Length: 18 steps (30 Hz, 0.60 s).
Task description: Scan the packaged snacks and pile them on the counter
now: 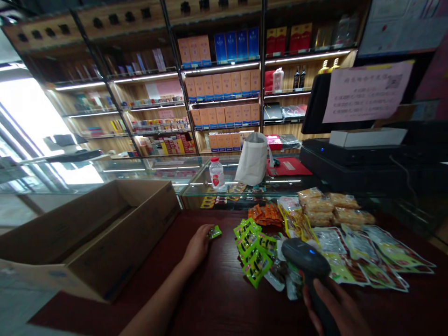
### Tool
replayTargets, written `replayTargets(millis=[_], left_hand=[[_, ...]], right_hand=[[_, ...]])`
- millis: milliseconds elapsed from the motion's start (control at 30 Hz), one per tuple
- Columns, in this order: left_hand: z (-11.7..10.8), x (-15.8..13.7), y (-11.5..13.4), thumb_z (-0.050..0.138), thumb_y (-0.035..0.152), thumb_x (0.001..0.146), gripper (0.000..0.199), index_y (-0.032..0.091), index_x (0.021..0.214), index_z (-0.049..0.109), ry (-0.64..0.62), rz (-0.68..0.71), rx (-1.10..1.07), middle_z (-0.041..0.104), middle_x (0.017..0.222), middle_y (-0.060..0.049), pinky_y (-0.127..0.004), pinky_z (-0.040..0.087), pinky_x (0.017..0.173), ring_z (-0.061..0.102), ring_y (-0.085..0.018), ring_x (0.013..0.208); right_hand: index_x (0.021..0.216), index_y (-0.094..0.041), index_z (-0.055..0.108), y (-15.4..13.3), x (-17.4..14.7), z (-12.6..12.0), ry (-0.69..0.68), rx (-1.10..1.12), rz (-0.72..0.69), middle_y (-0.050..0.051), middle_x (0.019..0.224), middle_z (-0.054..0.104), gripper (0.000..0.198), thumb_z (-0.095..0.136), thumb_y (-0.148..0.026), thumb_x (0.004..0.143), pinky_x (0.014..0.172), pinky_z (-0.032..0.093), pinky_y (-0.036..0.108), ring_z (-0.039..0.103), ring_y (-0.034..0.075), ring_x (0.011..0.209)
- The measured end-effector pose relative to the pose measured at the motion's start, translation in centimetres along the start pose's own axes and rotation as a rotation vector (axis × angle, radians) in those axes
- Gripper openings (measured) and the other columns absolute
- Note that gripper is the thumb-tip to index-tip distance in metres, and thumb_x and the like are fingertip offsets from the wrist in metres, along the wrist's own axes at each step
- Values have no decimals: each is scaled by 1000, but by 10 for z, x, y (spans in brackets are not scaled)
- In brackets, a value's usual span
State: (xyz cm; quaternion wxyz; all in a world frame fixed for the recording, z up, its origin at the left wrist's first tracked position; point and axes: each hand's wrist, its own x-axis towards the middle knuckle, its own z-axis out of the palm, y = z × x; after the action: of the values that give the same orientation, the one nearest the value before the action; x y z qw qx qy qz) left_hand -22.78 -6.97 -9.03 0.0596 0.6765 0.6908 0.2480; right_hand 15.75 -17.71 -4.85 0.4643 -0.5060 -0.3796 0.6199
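Note:
My left hand is closed on a small green snack packet at the middle of the dark red table. Wrapped round the handle of a black barcode scanner, my right hand holds it over the goods, with a blue light glowing on its top. Left of the scanner lies a loose pile of green snack packets. Some clear-wrapped items are partly hidden under the pile and the scanner.
An open cardboard box stands at the left. Orange packets, yellow bags, wrapped bread-like packs and flat green-white pouches lie to the right. Behind are a red-capped bottle, a white bag and a monitor.

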Motion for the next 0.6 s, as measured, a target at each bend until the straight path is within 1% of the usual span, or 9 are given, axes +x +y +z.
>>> replayTargets(millis=[67,133,167,233,333,400,467,533,600], left_hand=[[-5,-3,2,61,17,80,39,17,119,64,34,-102,-23,63,128,-13,-38,40,106,56,-27,122],[-12,1,1,71,19,71,33,16,104,68,40,-218,-11,67,116,-15,-43,41,102,58,-32,116],[-15,3,1,75,20,67,29,16,95,68,35,-250,-12,69,109,-14,-43,43,98,60,-32,111],[-19,7,2,77,21,63,27,18,86,65,26,-277,-40,71,97,-9,-37,47,88,64,-29,99],[-20,4,11,74,20,63,27,21,86,59,25,-288,-122,70,83,-1,-27,47,70,65,-21,79],[-18,-1,20,73,22,63,26,22,83,56,47,-295,-289,68,74,2,-24,44,61,63,-18,69],[-16,-6,30,75,25,60,29,22,79,54,70,-322,-548,65,67,5,-23,42,57,60,-16,61],[-16,-11,43,78,29,55,34,22,78,54,66,-356,-796,65,64,5,-22,42,54,59,-14,57],[-19,-15,58,82,29,52,37,21,76,56,50,-374,-950,69,67,3,-22,43,55,60,-14,57]], right_hand=[[72,-19,68,-1,0,2,-17,-1,-8,-1,51,59,60,68,-78,67,40,37,23,46,11,39],[72,-20,68,-2,-1,5,-38,5,-20,0,54,61,59,68,-79,67,39,36,24,45,10,39],[72,-20,68,-2,-2,6,-46,4,-20,1,55,62,59,68,-79,67,39,36,24,45,10,39],[72,-21,68,-1,-3,7,-44,-3,-18,2,56,63,59,67,-80,66,38,37,25,46,11,39],[74,-20,68,3,-3,7,-29,-4,-35,3,59,66,61,66,-80,66,38,37,24,47,11,39],[75,-20,67,7,0,4,-49,4,-28,2,60,66,61,66,-80,68,38,37,23,48,11,40],[74,-19,66,11,4,0,-97,2,2,1,58,64,60,66,-79,69,39,38,22,50,11,41],[74,-18,66,13,7,-3,-154,-15,20,-1,53,61,60,64,-78,71,40,39,22,50,11,40],[76,-18,67,13,7,-2,-151,-4,26,0,55,63,59,66,-77,71,40,39,22,51,11,40]])
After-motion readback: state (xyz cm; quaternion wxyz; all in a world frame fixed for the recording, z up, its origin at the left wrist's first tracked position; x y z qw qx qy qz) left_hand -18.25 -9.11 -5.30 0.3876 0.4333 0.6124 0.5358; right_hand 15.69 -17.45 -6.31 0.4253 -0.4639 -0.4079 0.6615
